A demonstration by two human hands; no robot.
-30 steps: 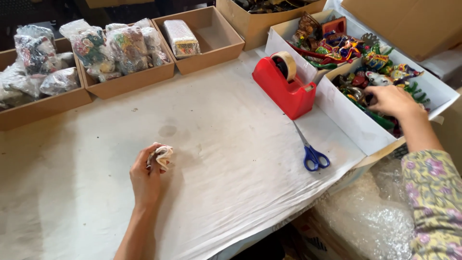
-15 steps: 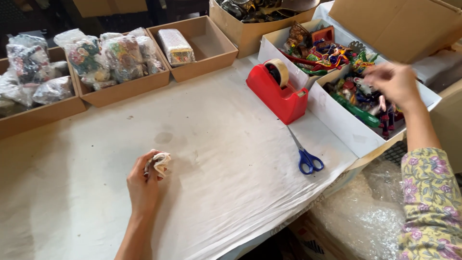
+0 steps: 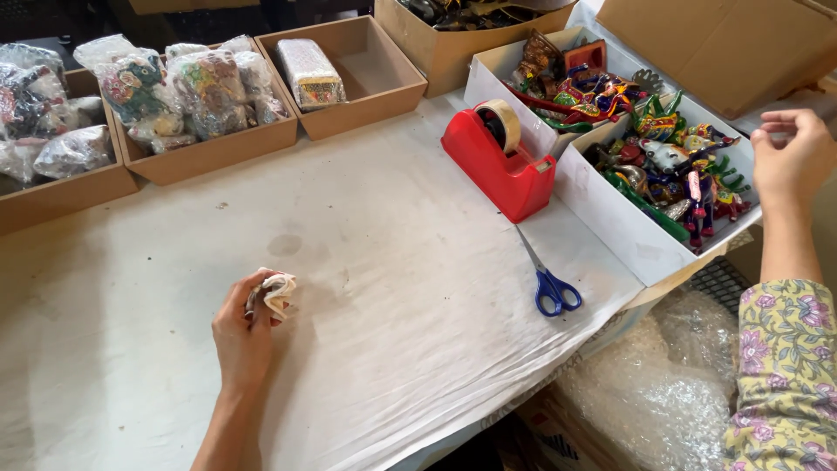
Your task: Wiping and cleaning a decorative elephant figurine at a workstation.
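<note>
My left hand (image 3: pixel 244 331) rests on the white-covered table (image 3: pixel 392 288), closed around a small wrapped bundle (image 3: pixel 277 292) of pale paper or cloth. My right hand (image 3: pixel 792 161) hovers at the right edge, beyond a white box (image 3: pixel 623 231) full of several colourful painted figurines (image 3: pixel 676 170); its fingers are curled and I see nothing in them. A yellow floral sleeve covers that forearm.
A red tape dispenser (image 3: pixel 499 166) stands beside the white box, with blue-handled scissors (image 3: pixel 547 281) lying near the table's front edge. Cardboard trays at the back hold bagged figurines (image 3: pixel 187 87) and one wrapped packet (image 3: pixel 307 74). Bubble wrap (image 3: pixel 649 392) lies below the table.
My right hand has lifted out of the figurine box and moved right and away from it. The left hand still holds the bundle in the same place.
</note>
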